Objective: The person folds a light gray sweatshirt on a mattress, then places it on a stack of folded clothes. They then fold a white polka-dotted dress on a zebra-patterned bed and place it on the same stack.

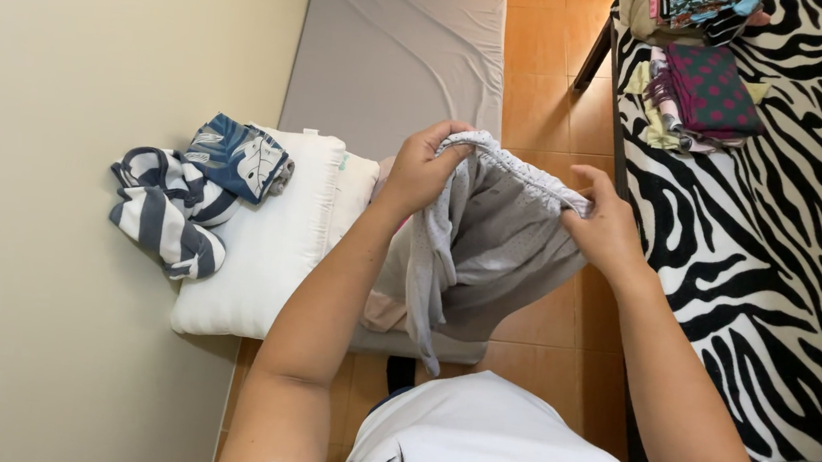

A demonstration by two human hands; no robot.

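1. Nearest the camera, the left hand (424,167) and the right hand (605,223) were both clenched on the upper edge of a grey garment (490,244), held in the air at chest height above the tiled floor (555,94).
2. The garment hung between the two hands in loose folds, its lower part drooping toward the person's white shirt (501,441). It looked light and very soft, with no stiffness; it would likely sag wherever it was left unsupported.
3. The pale band (527,172) along the top looked like the firmest place to grip, and that is where the fingers pinched it. The fabric seemed thin, not slippery and not fragile.
4. To the left, a white pillow (269,247) lay on a grey mattress (398,49), with a striped cloth (167,213) and a blue folded cloth (237,156) on or beside it.
5. Farther right, a zebra-print cover (781,247) carried a pile of folded clothes (705,94).
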